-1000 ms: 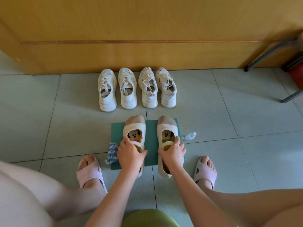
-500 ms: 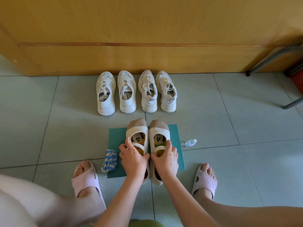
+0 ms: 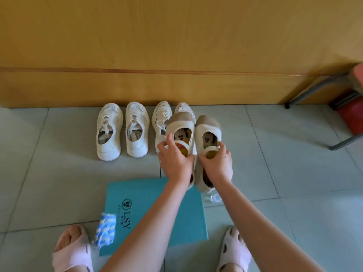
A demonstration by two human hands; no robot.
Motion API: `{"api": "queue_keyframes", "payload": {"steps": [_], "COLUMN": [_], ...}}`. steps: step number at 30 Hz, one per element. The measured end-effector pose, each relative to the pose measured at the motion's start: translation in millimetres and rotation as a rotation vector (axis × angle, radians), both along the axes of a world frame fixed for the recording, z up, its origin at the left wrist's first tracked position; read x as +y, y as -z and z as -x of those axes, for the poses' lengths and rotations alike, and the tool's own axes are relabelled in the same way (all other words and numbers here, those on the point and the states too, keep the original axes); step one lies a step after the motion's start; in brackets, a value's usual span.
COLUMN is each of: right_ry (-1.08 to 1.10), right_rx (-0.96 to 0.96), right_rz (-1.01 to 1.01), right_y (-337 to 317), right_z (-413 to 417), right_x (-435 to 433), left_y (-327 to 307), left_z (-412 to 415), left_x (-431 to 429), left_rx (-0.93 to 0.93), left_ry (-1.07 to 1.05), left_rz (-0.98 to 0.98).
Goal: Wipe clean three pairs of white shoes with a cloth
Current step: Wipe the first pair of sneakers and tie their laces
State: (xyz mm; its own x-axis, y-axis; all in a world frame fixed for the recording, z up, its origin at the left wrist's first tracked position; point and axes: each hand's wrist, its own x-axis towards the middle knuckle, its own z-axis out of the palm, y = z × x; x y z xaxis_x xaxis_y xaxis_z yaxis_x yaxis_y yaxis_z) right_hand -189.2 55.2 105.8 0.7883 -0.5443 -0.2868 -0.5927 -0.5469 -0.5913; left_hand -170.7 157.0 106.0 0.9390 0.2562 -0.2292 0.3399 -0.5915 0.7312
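Now each hand is carrying one shoe of the strap pair. The left hand (image 3: 174, 163) is gripping the left strap shoe (image 3: 180, 124) around its strap and side, and the right hand (image 3: 216, 163) is clamping the right strap shoe (image 3: 208, 126) in the same way. Both shoes are hanging side by side, toes forward, at 1 o'clock from the teal board (image 3: 137, 195). They are partly covering the laced sneaker pair (image 3: 162, 118), which is standing by the wooden wall (image 3: 176, 46) beside the other sneaker pair (image 3: 110, 146). I judge they are being held low and level for setting down in that row. The blue-white cloth (image 3: 105, 230) is lying untouched at 8 o'clock of the board, and a small clear bottle (image 3: 215, 198) at 3 o'clock. The strap shoes are showing cream bodies, beige toe caps, scalloped rims and cartoon insoles; whether they are clean, I cannot tell.
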Motion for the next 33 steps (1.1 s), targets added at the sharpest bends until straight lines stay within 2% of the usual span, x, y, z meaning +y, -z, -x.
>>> {"api": "queue_keyframes", "payload": {"steps": [6,13,19,23,33], "right_ry": [0.006,-0.037,-0.069,-0.089,-0.096], "right_rx": [0.002,0.024,0.114,0.158,0.179], "right_rz": [0.024,0.069,0.045,0.054,-0.008], "right_y": [18.3,76.6,137.4,162.6,171.6], "right_z": [-89.8,-169.3,-184.3,-184.7,-188.4], "right_x": [-91.8,-173.7,-193.9,-195.2,-198.6], "left_y": [16.6,77.8,140.3,166.8,175.2], "left_z": [-88.8,-157.5,-170.0,-165.9,-172.2], "left_x": [-83.5,-166.3,-190.4,-192.1,-192.9], "left_rx": [0.001,0.036,0.140,0.139,0.168], "left_ry": [0.039,0.004,-0.032,-0.031,0.045], "left_rz": [0.048,0.062,0.000,-0.068,-0.201]}}
